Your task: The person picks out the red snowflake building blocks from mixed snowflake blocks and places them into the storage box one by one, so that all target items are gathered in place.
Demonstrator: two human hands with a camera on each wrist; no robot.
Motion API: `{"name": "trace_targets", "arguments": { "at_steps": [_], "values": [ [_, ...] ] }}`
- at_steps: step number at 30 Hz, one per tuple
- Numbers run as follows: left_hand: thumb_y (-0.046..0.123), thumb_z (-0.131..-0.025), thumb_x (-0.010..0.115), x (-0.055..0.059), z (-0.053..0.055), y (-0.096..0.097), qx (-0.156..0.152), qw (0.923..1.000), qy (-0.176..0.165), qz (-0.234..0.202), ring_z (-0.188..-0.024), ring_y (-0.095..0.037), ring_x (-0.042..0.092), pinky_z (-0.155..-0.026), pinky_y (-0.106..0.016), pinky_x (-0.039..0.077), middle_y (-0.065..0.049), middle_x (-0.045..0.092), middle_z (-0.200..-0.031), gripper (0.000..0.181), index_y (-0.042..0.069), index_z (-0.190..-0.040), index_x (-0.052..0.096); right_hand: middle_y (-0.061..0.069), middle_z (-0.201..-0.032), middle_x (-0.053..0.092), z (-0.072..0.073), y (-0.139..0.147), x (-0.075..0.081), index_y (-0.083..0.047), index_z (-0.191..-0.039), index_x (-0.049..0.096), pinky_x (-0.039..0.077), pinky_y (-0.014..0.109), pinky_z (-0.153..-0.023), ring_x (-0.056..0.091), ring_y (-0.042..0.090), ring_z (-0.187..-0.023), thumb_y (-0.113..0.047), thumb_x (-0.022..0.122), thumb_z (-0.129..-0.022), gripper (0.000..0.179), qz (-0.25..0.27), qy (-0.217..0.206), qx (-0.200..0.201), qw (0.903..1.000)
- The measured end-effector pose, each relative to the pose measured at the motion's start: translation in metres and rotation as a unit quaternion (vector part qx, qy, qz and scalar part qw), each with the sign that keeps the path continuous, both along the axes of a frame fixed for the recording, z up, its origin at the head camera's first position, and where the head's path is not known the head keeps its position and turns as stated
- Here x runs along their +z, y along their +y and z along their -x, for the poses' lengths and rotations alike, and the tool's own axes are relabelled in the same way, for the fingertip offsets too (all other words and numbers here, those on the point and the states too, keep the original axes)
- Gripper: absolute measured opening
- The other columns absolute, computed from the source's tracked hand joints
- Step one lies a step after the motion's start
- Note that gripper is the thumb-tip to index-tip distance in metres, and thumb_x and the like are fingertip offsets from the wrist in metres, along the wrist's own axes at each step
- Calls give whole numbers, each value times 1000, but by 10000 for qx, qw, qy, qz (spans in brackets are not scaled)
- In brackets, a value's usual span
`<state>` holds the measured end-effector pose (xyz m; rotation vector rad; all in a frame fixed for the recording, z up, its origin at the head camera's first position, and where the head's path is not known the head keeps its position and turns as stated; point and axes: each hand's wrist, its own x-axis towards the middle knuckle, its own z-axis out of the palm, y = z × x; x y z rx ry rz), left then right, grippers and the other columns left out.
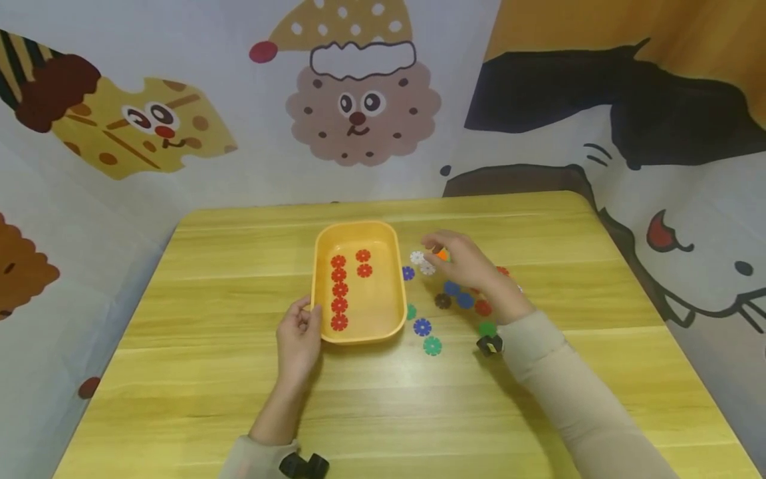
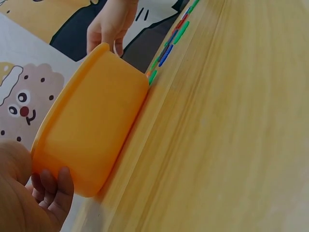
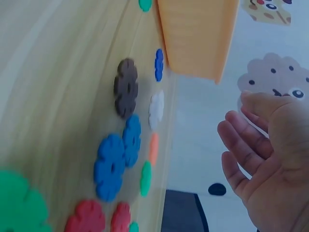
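Observation:
A yellow plastic tray (image 1: pixel 375 309) stands on the table, with several red snowflake discs (image 1: pixel 339 289) in a column along its left side and two more red discs (image 1: pixel 364 270) at the upper right of that column. My left hand (image 1: pixel 299 342) grips the tray's left wall near the front corner, its curled fingers against the outside in the left wrist view. Over the loose discs right of the tray hovers my right hand (image 1: pixel 463 259). In the right wrist view its fingers (image 3: pixel 244 140) are loosely bent and hold nothing. White discs (image 1: pixel 417 257) and an orange disc (image 1: pixel 441 254) lie nearest it.
Scattered right of the tray are a brown disc (image 3: pixel 126 88), blue discs (image 3: pixel 109 166), green discs (image 1: pixel 432 346) and red ones (image 1: pixel 483 307). The right forearm covers part of this spread. A cartoon-printed cloth (image 1: pixel 239 173) hangs behind the wooden table (image 1: pixel 239 279).

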<state>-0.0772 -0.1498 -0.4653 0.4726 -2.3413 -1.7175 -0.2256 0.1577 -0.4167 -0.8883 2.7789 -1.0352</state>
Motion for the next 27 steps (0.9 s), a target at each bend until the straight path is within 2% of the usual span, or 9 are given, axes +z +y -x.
{"name": "trace_targets", "arguments": {
  "at_steps": [5, 12, 18, 27],
  "values": [
    [17, -104, 59, 1, -1, -1, 2, 10000, 21, -13, -60, -13, 52, -48, -21, 46, -15, 60, -84, 31, -1, -128, 61, 17, -118, 67, -2, 13, -2, 2, -127, 63, 52, 50, -95, 63, 30, -102, -11, 68, -97, 33, -28, 115, 18, 9999],
    [18, -104, 59, 1, 0, -1, -32, 10000, 48, 0, -59, -12, 51, -47, -20, 45, -16, 60, -84, 32, -2, -129, 61, 20, -120, 66, -6, 29, -8, 5, -124, 64, 53, 51, -93, 64, 31, -99, -9, 70, -95, 32, -141, -34, -114, 9998],
    [17, -103, 59, 0, -1, 0, -16, 10000, 56, 49, -57, -12, 50, -46, -20, 44, -16, 60, -82, 31, -2, -129, 61, 21, -112, 66, -9, 43, -14, 7, -121, 65, 55, 51, -91, 64, 33, -97, -8, 72, -94, 33, -149, -120, -199, 9996],
    [16, -104, 59, 2, -1, 0, -19, 10000, 12, -45, -58, -11, 49, -46, -19, 43, -20, 60, -85, 32, -3, -130, 60, 18, -111, 68, -13, 63, -21, 5, -121, 65, 56, 49, -87, 65, 31, -96, -12, 76, -91, 36, -554, -270, -335, 9975]
  ]
}}
